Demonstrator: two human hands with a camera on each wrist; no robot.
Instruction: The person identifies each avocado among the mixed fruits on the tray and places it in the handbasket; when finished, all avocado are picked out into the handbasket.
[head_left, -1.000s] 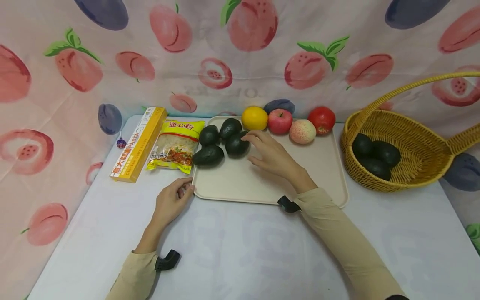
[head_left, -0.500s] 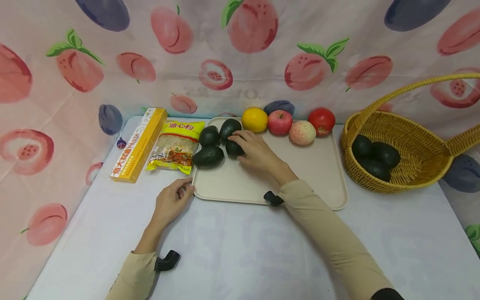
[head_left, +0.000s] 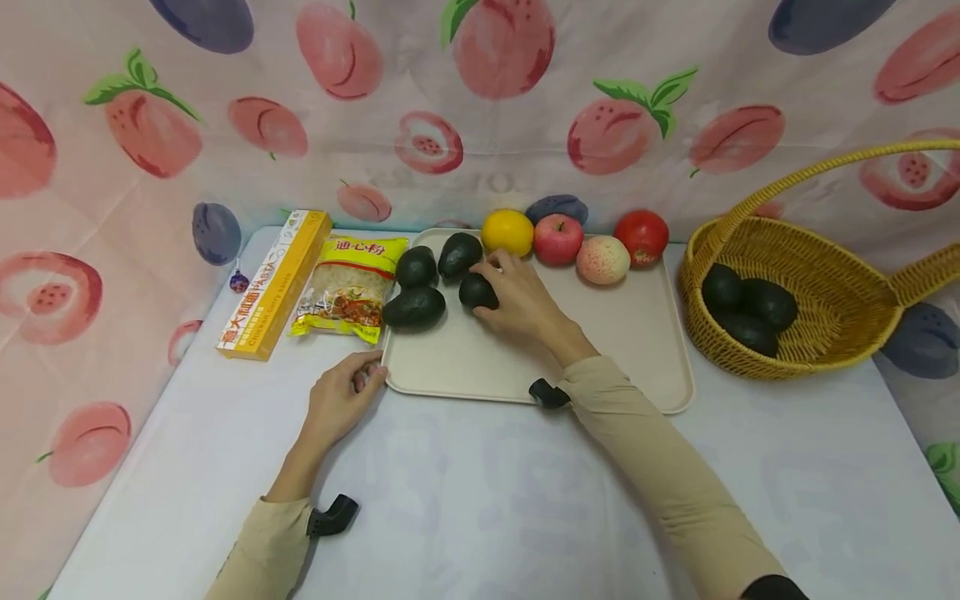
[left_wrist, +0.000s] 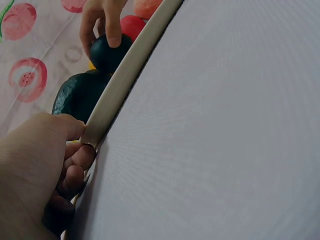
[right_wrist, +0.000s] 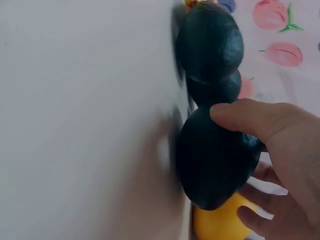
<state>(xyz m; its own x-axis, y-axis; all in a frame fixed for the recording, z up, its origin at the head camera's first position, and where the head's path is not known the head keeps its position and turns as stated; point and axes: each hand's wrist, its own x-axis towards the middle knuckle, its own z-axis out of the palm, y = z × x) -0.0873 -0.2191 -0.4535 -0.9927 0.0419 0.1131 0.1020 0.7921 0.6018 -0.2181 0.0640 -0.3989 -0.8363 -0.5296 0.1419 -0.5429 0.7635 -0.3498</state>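
Observation:
My right hand (head_left: 520, 302) grips a dark green avocado (head_left: 477, 292) over the left half of the beige tray (head_left: 450, 375). In the right wrist view the thumb presses the side of this avocado (right_wrist: 215, 155), with the fingers curled behind it. Three more avocados stay grouped at the tray's left end, one avocado (head_left: 414, 309) nearest the front. My left hand (head_left: 342, 400) pinches the tray's front left corner. The left wrist view has its thumb on the tray rim (left_wrist: 107, 107) and the other fingers curled below.
Along the tray's back lie a lemon (head_left: 507, 232), an apple (head_left: 558, 240), a speckled peach (head_left: 603, 260) and a red round fruit (head_left: 641, 238). A wicker basket (head_left: 855, 358) with three avocados stands right. Left are a pasta box (head_left: 276, 287) and a macaroni bag (head_left: 349, 287).
My right hand has reached left to the avocado, closed its fingers on it and shifted it slightly right, away from the others. The left hand has stayed at the tray corner.

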